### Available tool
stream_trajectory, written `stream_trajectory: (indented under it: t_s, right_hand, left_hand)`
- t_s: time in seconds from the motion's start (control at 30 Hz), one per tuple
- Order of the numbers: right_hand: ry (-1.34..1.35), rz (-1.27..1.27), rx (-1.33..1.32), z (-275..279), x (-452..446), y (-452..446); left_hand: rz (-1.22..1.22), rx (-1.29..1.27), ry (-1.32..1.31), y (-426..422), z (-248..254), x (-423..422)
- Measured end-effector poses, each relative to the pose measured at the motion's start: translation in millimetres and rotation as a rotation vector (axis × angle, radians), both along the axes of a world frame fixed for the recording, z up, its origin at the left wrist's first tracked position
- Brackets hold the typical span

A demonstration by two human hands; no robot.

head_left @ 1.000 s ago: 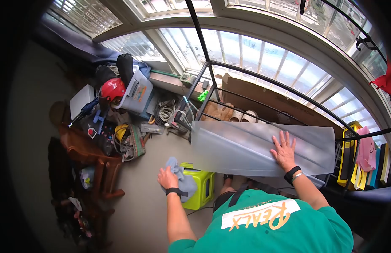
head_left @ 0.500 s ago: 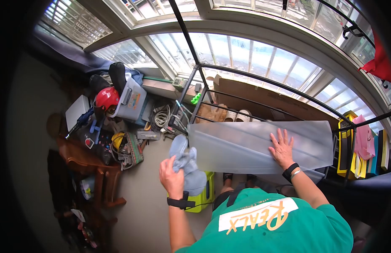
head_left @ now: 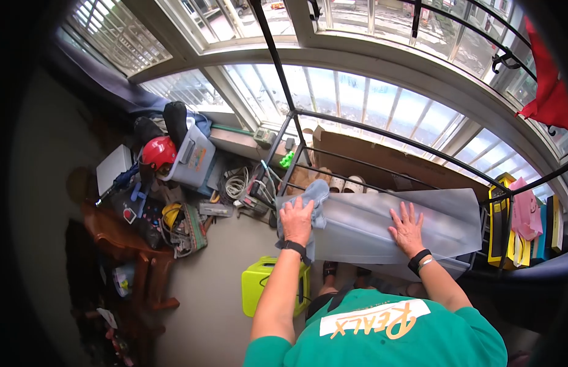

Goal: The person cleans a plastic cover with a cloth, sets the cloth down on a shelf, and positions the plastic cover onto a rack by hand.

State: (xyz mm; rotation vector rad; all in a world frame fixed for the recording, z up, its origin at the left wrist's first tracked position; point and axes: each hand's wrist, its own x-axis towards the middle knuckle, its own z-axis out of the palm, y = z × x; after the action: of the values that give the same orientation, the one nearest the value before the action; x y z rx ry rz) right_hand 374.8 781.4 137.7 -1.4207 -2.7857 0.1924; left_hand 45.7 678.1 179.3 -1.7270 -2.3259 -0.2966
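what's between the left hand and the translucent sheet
A blue-grey cloth lies between the left hand and the translucent sheet; the head view shows its edges sticking out around the hand.

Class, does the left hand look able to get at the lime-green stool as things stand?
Probably yes: the lime-green stool looks close by, with its left side uncovered, though the left hand is on the grey-blue cloth over the translucent sheet.

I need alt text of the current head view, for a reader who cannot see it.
The left hand rests on a blue cloth over a translucent sheet; the right hand lies spread on the sheet. A lime-green stool stands nearby, with a window beyond.
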Motion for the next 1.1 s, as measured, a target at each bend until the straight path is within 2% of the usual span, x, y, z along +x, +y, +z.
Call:
stream_trajectory:
  t_s: [0.27, 0.4, 0.47, 0.67, 0.77, 0.97, 1.03, 1.07, 1.1]
  right_hand:
    - [0.058, 0.008, 0.008, 1, -3, -1]
    - [0.069, 0.001, 0.001, 7, -2, -2]
    - [0.068, -0.021, -0.014, 9, -2, -3]
    - [0.067, -0.055, -0.030, 2, 0, -2]
    - [0.096, -0.076, -0.043, 5, -1, -6]
    - [0.134, -0.048, 0.014, 24, -13, -12]
    - [0.146, -0.024, 0.069, 31, -21, -16]
    - [0.168, -0.016, 0.049, 37, -26, -20]
    - [0.190, -0.004, 0.029, 44, -33, -22]
  left_hand:
    - [0.117, -0.018, 0.075, -52, -9, -40]
    - [0.270, -0.187, 0.076, -111, -26, -74]
    - [0.375, -0.153, 0.022, -149, -34, -91]
    - [0.701, 0.134, -0.336, -214, 24, -98]
    - [0.682, 0.348, -0.456, -221, 47, -93]
    - [0.468, 0.500, -0.784, -180, 125, -55]
    - [0.390, 0.583, -0.986, -163, 135, -40]
    - [0.282, 0.648, -1.156, -161, 116, -47]
    - [0.232, 0.638, -1.165, -152, 115, -42]
